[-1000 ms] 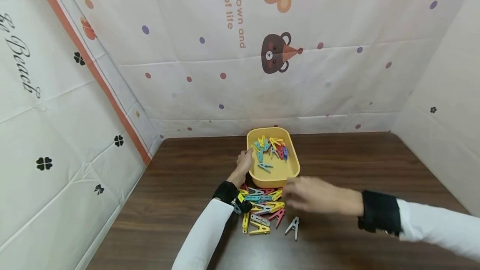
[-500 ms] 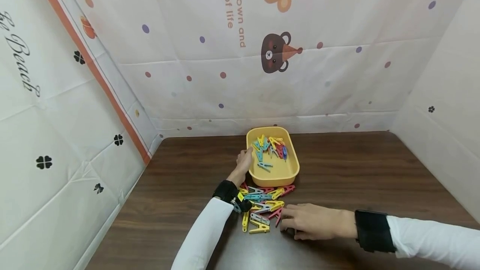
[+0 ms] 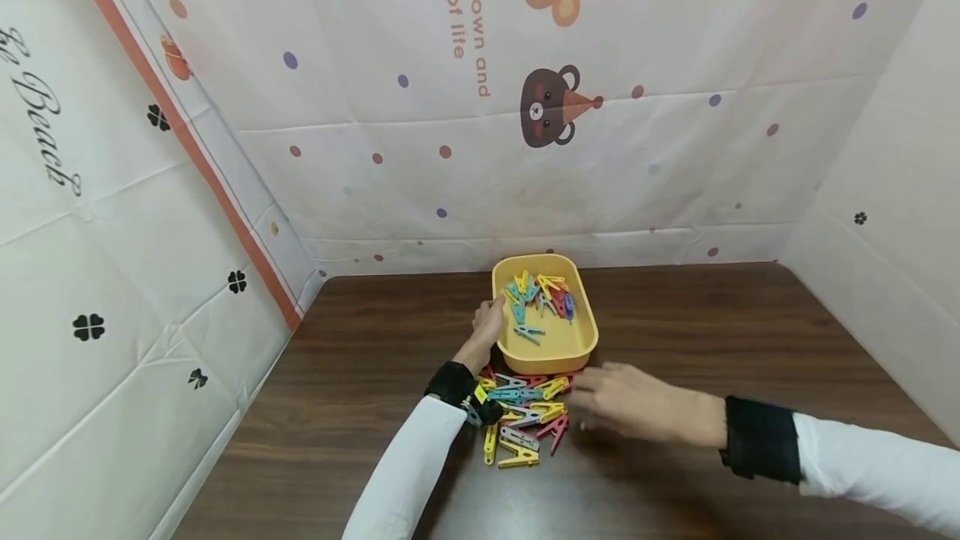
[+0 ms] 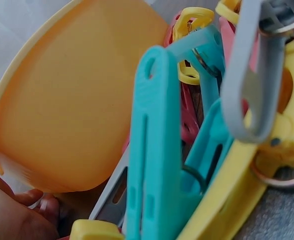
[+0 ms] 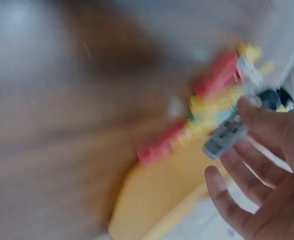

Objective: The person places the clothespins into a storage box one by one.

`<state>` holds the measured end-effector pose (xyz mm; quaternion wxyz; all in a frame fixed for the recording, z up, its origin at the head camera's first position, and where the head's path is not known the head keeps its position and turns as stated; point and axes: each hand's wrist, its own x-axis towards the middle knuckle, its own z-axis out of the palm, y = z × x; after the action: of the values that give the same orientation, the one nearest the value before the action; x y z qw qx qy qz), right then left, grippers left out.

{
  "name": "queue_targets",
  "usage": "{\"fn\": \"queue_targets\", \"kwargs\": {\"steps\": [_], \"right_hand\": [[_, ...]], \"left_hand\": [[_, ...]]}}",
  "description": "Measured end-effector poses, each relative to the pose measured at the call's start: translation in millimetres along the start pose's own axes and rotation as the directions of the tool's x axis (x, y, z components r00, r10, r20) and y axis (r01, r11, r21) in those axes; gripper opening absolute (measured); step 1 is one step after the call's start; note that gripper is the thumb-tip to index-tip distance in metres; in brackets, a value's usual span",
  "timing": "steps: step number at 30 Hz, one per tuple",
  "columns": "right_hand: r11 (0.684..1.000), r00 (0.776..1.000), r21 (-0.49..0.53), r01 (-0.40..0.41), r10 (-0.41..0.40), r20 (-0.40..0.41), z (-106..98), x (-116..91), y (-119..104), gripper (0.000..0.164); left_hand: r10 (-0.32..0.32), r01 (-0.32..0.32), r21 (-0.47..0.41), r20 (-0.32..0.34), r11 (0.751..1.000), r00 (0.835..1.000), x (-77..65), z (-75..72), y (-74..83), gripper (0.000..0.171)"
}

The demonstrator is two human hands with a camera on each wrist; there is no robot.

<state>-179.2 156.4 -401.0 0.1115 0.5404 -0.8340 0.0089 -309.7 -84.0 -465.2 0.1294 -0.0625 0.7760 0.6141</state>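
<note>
A yellow plastic basket (image 3: 551,352) stands at the back of the table with several coloured clothespins (image 3: 531,294) in it. My left hand (image 3: 487,323) grips its left rim; in the left wrist view its fingers (image 4: 32,197) reach under the basket's lower edge. In the right wrist view, my right hand (image 5: 266,160) pinches a grey clothespin (image 5: 226,136) between thumb and fingers. In the head view that hand is just right of a pile of clothespins (image 3: 525,415) in front of the basket, in yellow, blue-green, red and grey.
The brown wooden table (image 3: 375,357) meets a printed white cloth wall (image 3: 420,190) at the back. More cloth stands at the left and right. A teal clothespin (image 4: 154,145) looms close to the left wrist camera.
My right hand went down to the lone grey clothespin at the front right, and has lifted it up toward the basket. My left hand and the basket stay in place.
</note>
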Motion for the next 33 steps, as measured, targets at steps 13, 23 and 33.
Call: {"fn": "queue_targets", "kwargs": {"steps": [13, 23, 33], "right_hand": [[0.739, 0.76, 0.418, -0.529, 0.632, -0.154, -9, 114, 114, 0.016], [0.446, 0.506, 0.276, -0.851, 0.836, 0.21, 41, 160, 152, 0.017], [0.486, 0.538, 0.234, -0.842, 0.795, 0.281, 59, 156, 159, 0.019]], "left_hand": [[0.005, -0.005, -0.027, -0.01, 1.0, 1.0, -0.7, -11.9, 0.9, 0.064], [-0.002, 0.001, -0.01, -0.034, 1.0, 0.999, -0.4, 2.3, -0.4, 0.063], [0.009, -0.009, 0.004, -0.042, 1.0, 0.999, -2.8, 1.4, -2.1, 0.062]]}}
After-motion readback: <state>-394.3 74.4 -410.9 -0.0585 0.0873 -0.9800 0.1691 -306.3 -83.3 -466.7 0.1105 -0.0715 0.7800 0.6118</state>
